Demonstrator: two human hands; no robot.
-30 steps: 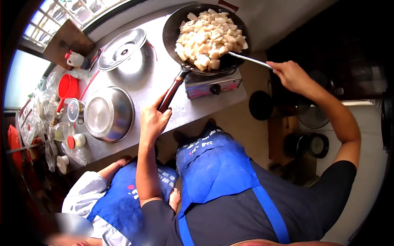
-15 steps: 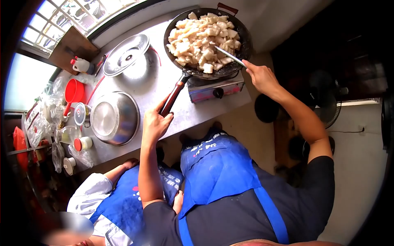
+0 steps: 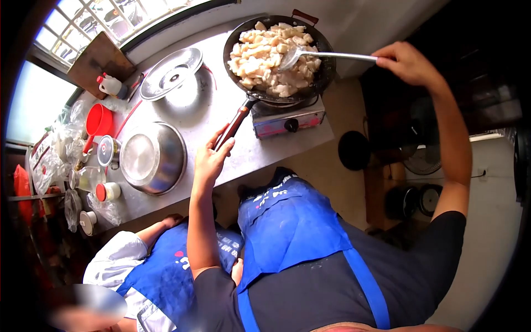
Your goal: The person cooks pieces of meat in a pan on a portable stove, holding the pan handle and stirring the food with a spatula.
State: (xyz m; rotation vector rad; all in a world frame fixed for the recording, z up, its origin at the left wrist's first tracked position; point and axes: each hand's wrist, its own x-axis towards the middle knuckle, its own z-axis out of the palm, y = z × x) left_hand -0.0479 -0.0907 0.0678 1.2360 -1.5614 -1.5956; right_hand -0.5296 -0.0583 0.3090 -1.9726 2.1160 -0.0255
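A dark wok (image 3: 327, 69) heaped with pale, glossy chunks of food (image 3: 257, 55) sits on a small portable gas stove (image 3: 289, 119). My left hand (image 3: 211, 161) is wrapped around the wok's long brown wooden handle (image 3: 239, 117). With my right hand (image 3: 406, 62) I grip the end of a long-handled metal spatula (image 3: 345, 56), held almost level over the wok's right rim. Its shiny head lies on top of the chunks near the middle; how far it sinks in is hard to make out. A second, short handle (image 3: 305, 17) shows at the wok's far rim.
Left on the metal counter (image 3: 207, 113) are an upturned steel bowl (image 3: 152, 157), a steel lid (image 3: 171, 72), a red dipper (image 3: 99, 120), jars and plastic bags. A co-worker in a blue apron (image 3: 160, 260) stands close at my left. Window bars line the back.
My right hand has swung up and to the right, lifting the spatula's head out of the chunks into view. My left hand stays on the wok's handle.
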